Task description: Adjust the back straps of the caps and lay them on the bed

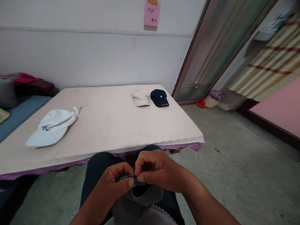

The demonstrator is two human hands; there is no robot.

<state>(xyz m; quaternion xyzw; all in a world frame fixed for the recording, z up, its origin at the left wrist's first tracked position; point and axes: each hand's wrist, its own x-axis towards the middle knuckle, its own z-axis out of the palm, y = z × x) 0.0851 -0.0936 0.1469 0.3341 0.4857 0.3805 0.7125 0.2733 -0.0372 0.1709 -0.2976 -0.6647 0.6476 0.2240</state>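
Observation:
Over my lap I have a grey cap [130, 204], its back opening showing dark just below my fingers. My left hand [120, 181] pinches one side of the cap's strap between thumb and fingers. From the other side, my right hand [159, 170] pinches the strap close to my left fingertips. Whatever fastener is between the fingertips is too small to make out. A white cap [52, 126] with a dark emblem lies on the covered table at left, its strap trailing to the right. Farther back, a beige cap [141, 98] sits beside a navy cap [159, 98].
A pale cloth covers the low table [105, 122] before my knees. A pink note [152, 14] hangs on the wall. Dark red and grey cushions [32, 86] are at far left. At right stand a sliding door [206, 47], a curtain [272, 62] and a bin [212, 100].

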